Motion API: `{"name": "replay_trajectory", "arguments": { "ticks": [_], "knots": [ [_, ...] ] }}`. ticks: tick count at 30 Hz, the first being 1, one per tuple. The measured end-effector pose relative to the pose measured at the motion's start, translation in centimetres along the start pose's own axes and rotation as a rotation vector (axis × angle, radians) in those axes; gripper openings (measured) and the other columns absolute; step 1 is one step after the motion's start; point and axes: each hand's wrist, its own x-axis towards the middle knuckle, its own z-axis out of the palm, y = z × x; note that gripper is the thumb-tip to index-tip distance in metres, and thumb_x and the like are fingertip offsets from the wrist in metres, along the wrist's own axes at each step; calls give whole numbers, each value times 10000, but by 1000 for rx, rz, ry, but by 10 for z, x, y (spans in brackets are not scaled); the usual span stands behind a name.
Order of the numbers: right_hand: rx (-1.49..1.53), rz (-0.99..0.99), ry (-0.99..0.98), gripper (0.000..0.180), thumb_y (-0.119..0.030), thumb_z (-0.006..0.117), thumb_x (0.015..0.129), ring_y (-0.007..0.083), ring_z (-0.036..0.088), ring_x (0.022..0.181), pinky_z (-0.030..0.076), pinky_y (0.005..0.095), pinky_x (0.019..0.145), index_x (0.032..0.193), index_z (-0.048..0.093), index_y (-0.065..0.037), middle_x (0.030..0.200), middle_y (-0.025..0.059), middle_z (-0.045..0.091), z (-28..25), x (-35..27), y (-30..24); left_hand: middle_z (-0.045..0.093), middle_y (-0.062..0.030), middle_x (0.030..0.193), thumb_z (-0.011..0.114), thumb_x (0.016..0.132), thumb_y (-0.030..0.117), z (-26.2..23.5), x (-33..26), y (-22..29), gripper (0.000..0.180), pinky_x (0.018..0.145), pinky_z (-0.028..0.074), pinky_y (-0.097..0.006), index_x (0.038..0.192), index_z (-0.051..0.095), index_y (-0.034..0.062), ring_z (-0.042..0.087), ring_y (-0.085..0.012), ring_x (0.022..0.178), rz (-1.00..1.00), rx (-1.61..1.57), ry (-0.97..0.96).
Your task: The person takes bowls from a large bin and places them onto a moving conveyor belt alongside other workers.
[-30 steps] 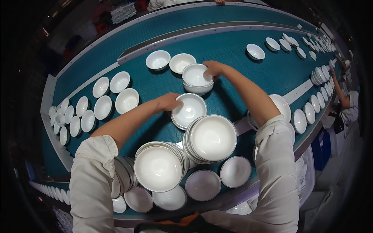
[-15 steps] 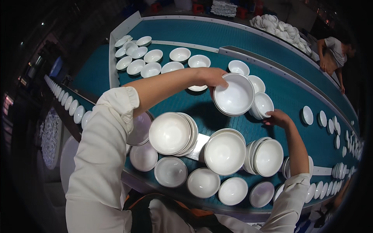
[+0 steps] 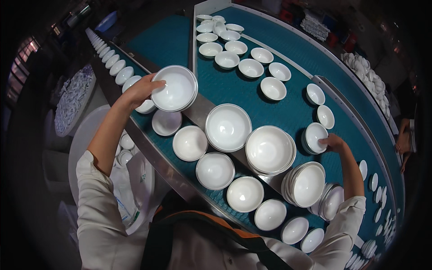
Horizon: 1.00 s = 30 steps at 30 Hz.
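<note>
Head view: my left hand [image 3: 140, 90], upper left of the frame, has its fingers curled round the rim of a white bowl [image 3: 174, 88], holding it tilted above the edge of the teal conveyor belt [image 3: 252, 92]. My right hand [image 3: 334, 142], at centre right, closes on a second small bowl [image 3: 315, 137] resting on the belt. Stacked bowls [image 3: 270, 150] sit between my arms; loose bowls [image 3: 250, 67] crowd the upper belt.

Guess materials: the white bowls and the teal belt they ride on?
White bowls: likely glazed ceramic or porcelain; glossy white, soft highlights, thin darker rims. Melamine not ruled out. Teal belt: looks like matte rubber or PVC sheet; flat, no glare. Its edge strip: brushed metal, grey sheen.
</note>
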Motion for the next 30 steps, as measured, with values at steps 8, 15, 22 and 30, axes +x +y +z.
{"name": "replay_trajectory", "arguments": {
  "ticks": [8,15,22,30],
  "knots": [
    [-152,-234,369,612,-303,717,767,267,663,864,573,386,670,1172,497,99,991,182,642,28,-62,-140,609,-119,1065,536,912,249,60,56,-54,436,722,533,-320,1257,472,-10,623,-180,901,-146,-49,-255],
    [-391,-531,218,639,-452,683,791,237,660,871,535,334,773,1184,531,29,997,160,651,132,-96,-301,645,-133,967,379,966,430,79,66,-54,525,620,542,-281,1136,563,-32,651,-178,794,-176,10,-455],
    [-868,-452,-74,392,-267,650,824,243,657,801,507,344,701,1094,607,15,940,169,667,267,-62,-332,610,-80,1128,270,940,595,78,52,-60,659,886,435,-298,1273,504,77,559,-165,1042,-58,-296,-419],
    [-996,-731,227,522,-188,647,822,351,555,1090,486,408,861,1289,464,-45,1202,209,548,273,-107,-315,401,-215,1365,343,960,508,115,38,-73,651,1058,278,-346,1386,314,17,376,-301,1282,240,-240,-248]
  ]
}}
